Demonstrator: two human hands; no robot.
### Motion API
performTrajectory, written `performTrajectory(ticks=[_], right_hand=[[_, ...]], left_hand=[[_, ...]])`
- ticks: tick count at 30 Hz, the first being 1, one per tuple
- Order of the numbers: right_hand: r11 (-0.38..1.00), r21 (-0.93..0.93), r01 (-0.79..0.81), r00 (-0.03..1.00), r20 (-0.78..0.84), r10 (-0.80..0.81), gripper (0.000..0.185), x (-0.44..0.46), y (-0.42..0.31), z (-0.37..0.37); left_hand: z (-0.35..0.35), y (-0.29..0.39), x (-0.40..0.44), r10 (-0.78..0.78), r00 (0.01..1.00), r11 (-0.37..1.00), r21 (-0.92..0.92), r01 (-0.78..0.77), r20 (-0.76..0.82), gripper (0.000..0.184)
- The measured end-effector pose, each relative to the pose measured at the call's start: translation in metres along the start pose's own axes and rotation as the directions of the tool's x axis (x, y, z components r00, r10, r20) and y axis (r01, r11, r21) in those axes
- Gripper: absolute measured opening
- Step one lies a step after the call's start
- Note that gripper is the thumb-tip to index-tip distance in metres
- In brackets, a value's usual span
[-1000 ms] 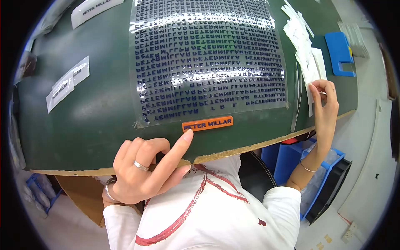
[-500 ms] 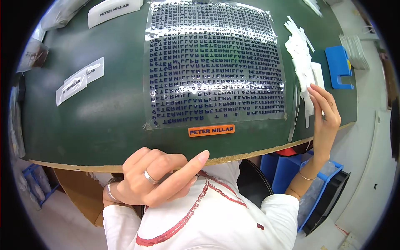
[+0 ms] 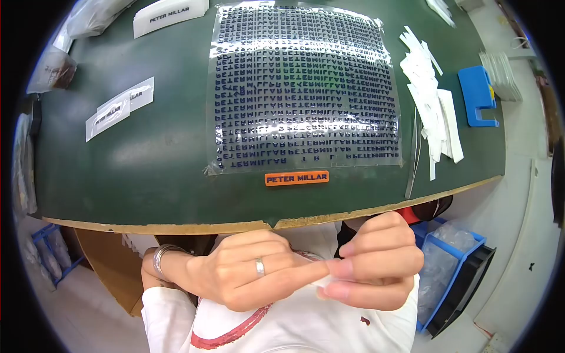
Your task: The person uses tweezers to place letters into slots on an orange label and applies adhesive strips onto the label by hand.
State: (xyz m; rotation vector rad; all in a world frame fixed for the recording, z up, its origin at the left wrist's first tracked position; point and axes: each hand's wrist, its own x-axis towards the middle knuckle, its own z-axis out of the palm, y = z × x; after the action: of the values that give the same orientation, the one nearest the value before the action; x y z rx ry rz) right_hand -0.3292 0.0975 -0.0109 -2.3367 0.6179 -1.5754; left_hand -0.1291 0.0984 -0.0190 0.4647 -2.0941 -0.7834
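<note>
My left hand and my right hand meet in front of my shirt, just below the table's edge. Between their pinched fingertips shows a bit of a white paper strip, mostly covered by the fingers. On the table above them lies an orange block with dark PETER MILLAR letters set in it. Behind the block, a clear sheet carries rows of dark letters, with gaps in the front row. To the right lies a pile of white strips.
Two overlapping printed labels lie at the left, and a stack of PETER MILLAR labels at the back. A blue holder stands at the right. Thin tweezers lie beside the strips. Plastic bags sit at the far left.
My right hand has left the strip pile and come down to my left hand, bringing a white strip. My left hand has moved slightly right and down, its fingers now closed at the strip.
</note>
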Motion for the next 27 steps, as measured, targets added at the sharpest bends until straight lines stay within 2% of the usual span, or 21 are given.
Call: performTrajectory(ticks=[2,3,6,7,9,11,14,19,21,22,23,25,26,27], right_hand=[[0.996,-0.062,0.060,0.993,-0.103,-0.066,0.025,-0.004,0.006,0.009],[0.996,-0.058,0.061,0.993,-0.101,-0.067,0.025,-0.004,0.007,0.009],[0.997,-0.055,-0.050,0.998,0.031,0.051,0.032,-0.005,0.006,0.001],[0.997,-0.054,-0.049,0.998,0.031,0.051,0.032,-0.005,0.007,-0.002],[0.989,-0.021,-0.149,0.976,0.157,0.150,0.035,-0.004,0.010,-0.008],[0.980,-0.008,-0.201,0.955,0.219,0.198,0.037,-0.001,0.011,-0.006],[0.982,-0.187,-0.037,0.998,0.038,0.045,0.028,0.004,0.008,0.008],[0.934,-0.344,0.094,0.985,0.165,-0.039,0.012,-0.003,0.003,0.014],[0.952,-0.287,0.112,0.985,0.156,-0.069,0.008,-0.004,0.006,0.022],[0.959,-0.257,0.121,0.985,0.151,-0.084,0.006,-0.004,0.007,0.026],[0.959,-0.257,0.121,0.985,0.150,-0.084,0.006,-0.004,0.008,0.031],[0.997,-0.065,0.048,0.996,0.079,-0.042,0.006,-0.003,0.009,0.041],[0.999,0.035,0.014,0.999,0.048,-0.016,0.007,-0.003,0.009,0.046],[0.999,0.035,0.014,0.999,0.048,-0.016,0.007,-0.003,0.009,0.052]], left_hand=[[-0.003,0.004,-0.008,-0.047,0.998,0.998,-0.030,0.048,0.029,0.041],[-0.002,0.005,-0.012,-0.053,0.998,0.998,-0.015,0.053,0.022,0.040],[-0.001,0.007,-0.017,-0.068,0.998,0.998,0.013,0.068,0.009,0.039],[-0.002,0.008,-0.016,-0.081,0.997,0.994,0.075,0.081,-0.001,0.040],[-0.004,0.010,-0.015,-0.106,0.994,0.974,0.197,0.108,-0.024,0.042],[-0.006,0.012,-0.018,-0.148,0.989,0.978,0.148,0.150,-0.022,0.042],[-0.010,0.015,-0.023,-0.234,0.972,0.971,0.048,0.234,-0.014,0.043],[-0.018,0.019,-0.039,-0.351,0.936,0.926,-0.145,0.348,0.002,0.041],[-0.021,0.023,-0.047,-0.442,0.897,0.873,-0.230,0.431,0.002,0.039],[-0.023,0.025,-0.050,-0.441,0.897,0.873,-0.231,0.430,0.002,0.039],[-0.026,0.028,-0.051,-0.507,0.862,0.838,-0.226,0.496,0.013,0.037],[-0.030,0.034,-0.056,-0.631,0.775,0.753,-0.214,0.622,0.032,0.033],[-0.031,0.036,-0.058,-0.632,0.774,0.752,-0.214,0.623,0.031,0.033],[-0.031,0.037,-0.062,-0.633,0.774,0.753,-0.222,0.619,0.011,0.030]])
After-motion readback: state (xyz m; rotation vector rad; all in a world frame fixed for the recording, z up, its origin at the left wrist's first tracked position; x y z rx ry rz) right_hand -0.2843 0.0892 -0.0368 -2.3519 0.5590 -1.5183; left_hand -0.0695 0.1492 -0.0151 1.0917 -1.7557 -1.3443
